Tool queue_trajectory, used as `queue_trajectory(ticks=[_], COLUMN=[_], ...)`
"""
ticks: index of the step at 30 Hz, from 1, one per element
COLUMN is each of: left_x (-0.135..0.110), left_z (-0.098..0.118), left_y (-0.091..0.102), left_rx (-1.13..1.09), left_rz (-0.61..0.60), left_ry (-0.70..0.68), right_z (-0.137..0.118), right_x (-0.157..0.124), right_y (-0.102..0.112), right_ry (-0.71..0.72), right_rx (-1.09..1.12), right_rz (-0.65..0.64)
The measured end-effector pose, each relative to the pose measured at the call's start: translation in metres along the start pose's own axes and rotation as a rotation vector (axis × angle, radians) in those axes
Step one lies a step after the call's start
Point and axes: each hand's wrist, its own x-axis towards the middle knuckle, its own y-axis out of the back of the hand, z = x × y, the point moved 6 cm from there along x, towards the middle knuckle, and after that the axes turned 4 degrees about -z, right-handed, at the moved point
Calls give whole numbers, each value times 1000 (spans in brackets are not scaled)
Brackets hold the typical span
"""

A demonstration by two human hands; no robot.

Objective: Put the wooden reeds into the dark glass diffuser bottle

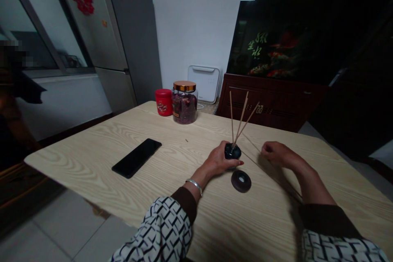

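My left hand (217, 159) is wrapped round a small dark glass reed diffuser bottle (232, 151), which stands on the table. Several thin reed sticks (242, 118) fan out of its mouth. To the right of the bottle, my right hand (281, 153) is closed in a pinch above the tabletop. A thin stick (252, 143) runs from its fingertips toward the upper left; the fingers partly hide it. Just in front of the bottle lies a round dark cap (241, 181) with a pale centre.
A black phone (136, 158) lies on the wooden table (172, 172) at left. Farther back stand a red canister (163, 102) and a glass jar (184, 104) with a copper-coloured lid. Behind are a fridge (135, 28) and an aquarium (276, 37). Part of a person (15, 90) shows far left.
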Motion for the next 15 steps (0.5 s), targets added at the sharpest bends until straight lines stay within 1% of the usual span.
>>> queue_trajectory(ticks=[1,2,3,5,6,7,8,10,12,15], left_x=[0,0,0,0,0,0,0,0,0,0], left_z=[0,0,0,0,0,0,1,1,1,2], left_y=[0,0,0,0,0,0,0,0,0,0], left_rx=[-6,-11,-14,-20,-21,-19,-15,-5,-2,-11], left_rz=[0,-1,-2,-3,-2,0,2,2,-4,-13], left_ry=[-5,-7,-8,-4,-2,2,6,14,16,8], right_z=[-2,-4,-8,-15,-20,-26,-34,-51,-65,-74], right_x=[-2,-6,-12,-30,-39,-46,-51,-56,-55,-50], right_y=[15,32,50,82,92,97,99,97,90,77], right_ry=[22,45,66,108,131,159,192,250,276,273], right_rx=[62,164,309,678,857,1013,1135,1270,1294,1238], right_rz=[70,176,316,635,759,847,900,925,912,905])
